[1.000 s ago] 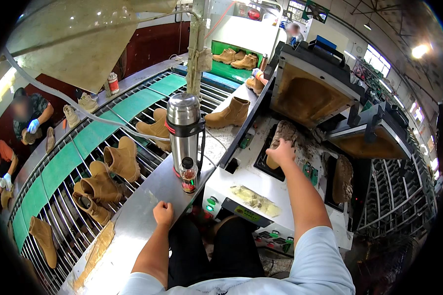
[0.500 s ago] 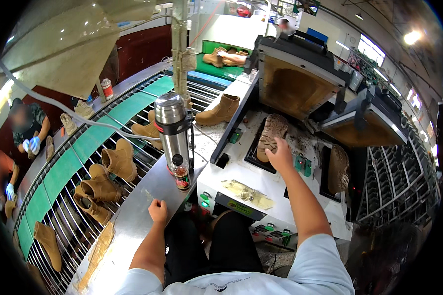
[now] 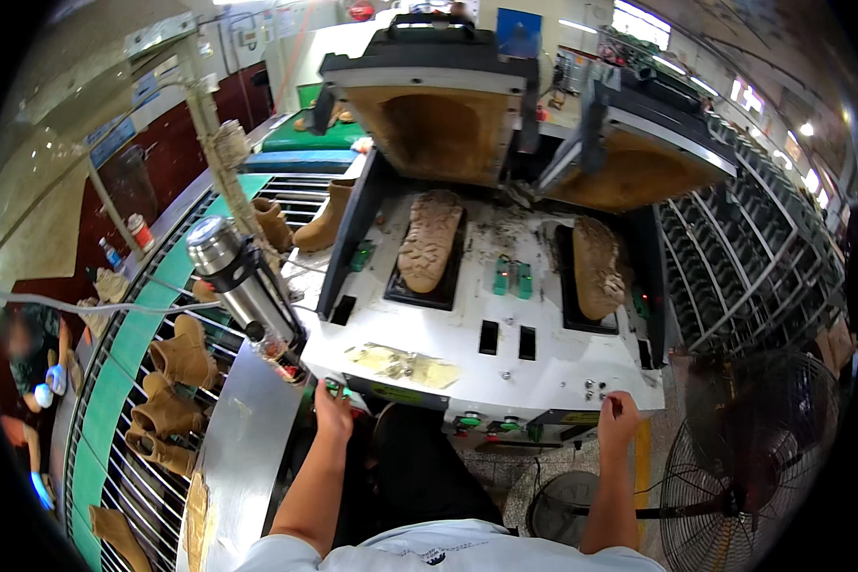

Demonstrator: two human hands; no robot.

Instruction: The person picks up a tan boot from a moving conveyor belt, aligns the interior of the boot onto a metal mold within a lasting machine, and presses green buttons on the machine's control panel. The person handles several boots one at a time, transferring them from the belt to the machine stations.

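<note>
My left hand [image 3: 333, 412] is at the front left edge of a white press machine [image 3: 429, 351], its fingers reaching to a green button [image 3: 334, 385]. At the front right corner, my right hand [image 3: 619, 419] has its fingers curled, with nothing visible in them. Two tan boot soles lie tread up in black recesses on the machine top: a left sole [image 3: 430, 240] and a right sole [image 3: 598, 269]. Above them, the left lid [image 3: 429, 124] and right lid [image 3: 634, 162] are raised, showing brown undersides.
Several tan boots [image 3: 167, 410] stand on a roller conveyor [image 3: 143, 481] at left. A steel flask [image 3: 243, 272] and a small bottle [image 3: 275, 355] stand beside the machine. A fan [image 3: 734, 500] is at lower right, a metal rack [image 3: 734, 267] behind it. Co-workers' gloved hands [image 3: 55, 381] show far left.
My right hand has let go of the left sole and moved to the machine's front right corner. My left hand has gone from the metal table to the green button. The view has turned right.
</note>
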